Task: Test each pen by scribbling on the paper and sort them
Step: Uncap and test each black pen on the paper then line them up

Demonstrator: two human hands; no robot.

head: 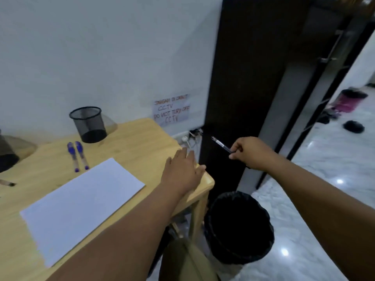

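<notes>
The right hand (250,154) pinched a dark pen (222,146) by its lower end, holding it out in the air past the edge of the table (129,136), above and behind a black-lined waste bin (239,228) that stood on the floor just beside the table leg. The left hand (183,171) lay flat with fingers straight on the table's near right corner, gripping nothing. Left of that hand sat a white sheet of paper (81,203); no scribbles could be made out on it, though the picture was too soft to be sure. Beyond the paper, two blue pens (78,156) lay side by side, and behind them stood a black mesh pen cup (88,124). Part of a second dark cup (7,157) and the tip of another pen (8,183) showed at the left edge. Judging from this, the held pen was probably a reject bound for the bin, while at least the two blue pens, and likely the one at the edge, remained to be tested or placed, so the sorting looked unfinished.
</notes>
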